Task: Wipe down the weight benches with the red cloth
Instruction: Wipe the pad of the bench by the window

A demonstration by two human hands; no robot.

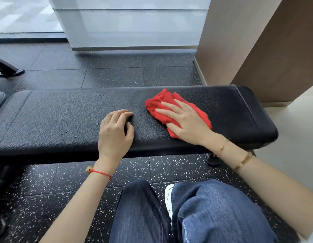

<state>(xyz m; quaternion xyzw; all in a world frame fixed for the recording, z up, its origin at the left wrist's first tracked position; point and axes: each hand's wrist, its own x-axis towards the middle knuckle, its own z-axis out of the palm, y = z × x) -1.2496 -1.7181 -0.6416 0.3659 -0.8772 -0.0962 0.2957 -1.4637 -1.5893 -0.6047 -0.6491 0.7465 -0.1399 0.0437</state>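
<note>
We see the red cloth (171, 109), soft and rumpled, right of centre on the black padded bench (64, 116), under our right hand (185, 120), whose fingers lie straight and spread, pressing it flat. Our left hand (115, 132) rests beside it, fingers loosely curled, holding nothing. The pebbled leatherette carries small crumbs (66, 132) at centre left; we judge a sweep could scatter them onto the speckled rubber floor (117, 74) or bunch the cloth.
</note>
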